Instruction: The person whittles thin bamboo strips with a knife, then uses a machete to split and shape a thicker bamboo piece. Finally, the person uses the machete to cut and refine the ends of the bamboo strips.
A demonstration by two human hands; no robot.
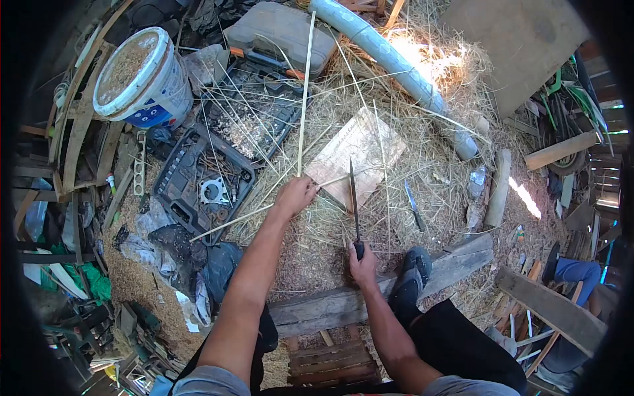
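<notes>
My left hand point(296, 196) is closed around thin pale strips, with one long strip point(307, 92) rising upward from it and another point(231, 223) reaching down to the left. In my right hand point(363, 265) is the black handle of a long knife point(354, 198), its blade pointing up and away. The blade lies over a wooden board point(343, 155) on the straw. A thin strip from near my left hand crosses the board to the blade. To the right, a smaller knife point(415, 206) rests on the straw.
A white bucket point(162, 86) stands at upper left beside an open tool case point(175, 178). A closed grey case point(284, 33) and a grey-blue pipe point(389, 59) lie at the top. A beam point(323, 309) crosses near my feet. Another person's leg point(578, 269) shows at right.
</notes>
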